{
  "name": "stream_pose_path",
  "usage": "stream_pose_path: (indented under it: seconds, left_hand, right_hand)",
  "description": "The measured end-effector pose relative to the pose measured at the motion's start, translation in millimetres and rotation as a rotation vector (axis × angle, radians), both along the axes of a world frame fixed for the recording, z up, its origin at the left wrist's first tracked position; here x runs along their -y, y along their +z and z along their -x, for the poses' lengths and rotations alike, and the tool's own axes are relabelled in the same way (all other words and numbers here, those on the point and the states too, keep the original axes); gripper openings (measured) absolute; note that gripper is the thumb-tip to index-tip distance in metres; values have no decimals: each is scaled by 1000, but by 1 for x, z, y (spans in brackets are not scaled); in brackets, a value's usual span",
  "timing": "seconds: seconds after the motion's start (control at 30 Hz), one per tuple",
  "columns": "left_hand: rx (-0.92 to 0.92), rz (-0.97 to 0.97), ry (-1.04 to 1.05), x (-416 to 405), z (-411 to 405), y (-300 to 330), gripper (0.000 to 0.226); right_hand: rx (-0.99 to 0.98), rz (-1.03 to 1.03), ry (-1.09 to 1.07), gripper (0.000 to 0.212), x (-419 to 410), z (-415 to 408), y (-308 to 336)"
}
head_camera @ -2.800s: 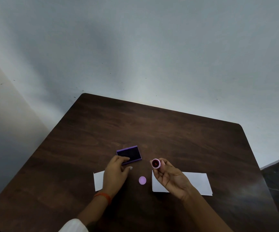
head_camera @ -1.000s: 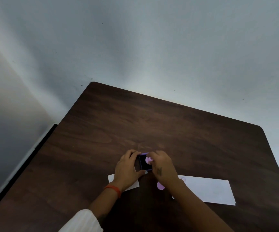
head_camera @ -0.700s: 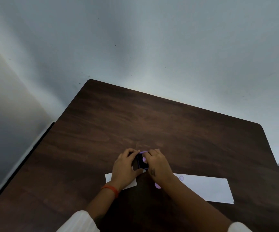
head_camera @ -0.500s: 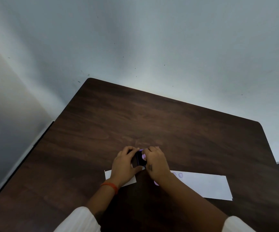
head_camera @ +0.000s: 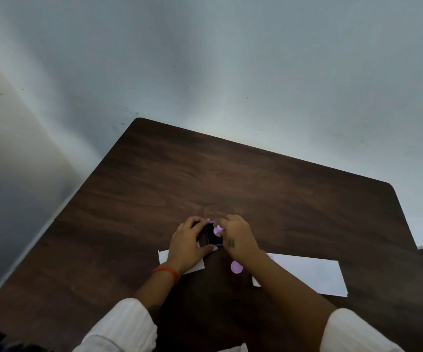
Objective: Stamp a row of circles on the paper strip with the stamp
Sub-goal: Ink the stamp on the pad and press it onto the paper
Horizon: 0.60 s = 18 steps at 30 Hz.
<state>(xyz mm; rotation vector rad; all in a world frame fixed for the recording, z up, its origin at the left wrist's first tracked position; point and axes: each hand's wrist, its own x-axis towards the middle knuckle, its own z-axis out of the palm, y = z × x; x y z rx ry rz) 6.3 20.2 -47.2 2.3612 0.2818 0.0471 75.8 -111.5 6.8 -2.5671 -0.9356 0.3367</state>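
My right hand (head_camera: 238, 240) holds a small pink stamp (head_camera: 217, 229) pressed down onto the dark ink pad (head_camera: 213, 237), which has a purple rim. My left hand (head_camera: 189, 243) grips the pad's left side and near edge, holding it on the table. The white paper strip (head_camera: 309, 274) lies to the right, its left end hidden under my right forearm; a faint purple circle mark (head_camera: 271, 257) shows beside my wrist. A round pink cap (head_camera: 236, 267) lies on the table between my forearms.
A second white paper piece (head_camera: 163, 256) lies under my left wrist. The dark wooden table (head_camera: 230, 179) stands against a pale wall, with its left edge close to another wall. A white scrap (head_camera: 241, 348) shows at the bottom edge.
My right hand brought the stamp from above the paper strip over to the ink pad and keeps it pressed there. My left hand stays on the pad. The view has shifted slightly.
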Motion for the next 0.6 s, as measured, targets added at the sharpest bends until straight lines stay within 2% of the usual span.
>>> stream_pose_path:
  seconds: [0.07, 0.13, 0.33, 0.6]
  left_hand:
    - [-5, 7, -3, -1, 0, 2, 72]
    - [-16, 13, -9, -1, -1, 3, 72]
    - [2, 27, 0, -1, -1, 1, 72]
    - [-6, 22, 4, 0, -1, -4, 73]
  right_hand:
    - [-118, -87, -72, 20, 2, -12, 12]
    - [-105, -124, -111, 18, 7, -17, 17]
    - [106, 174, 141, 25, 15, -6, -5]
    - [134, 254, 25, 40, -2, 3, -12]
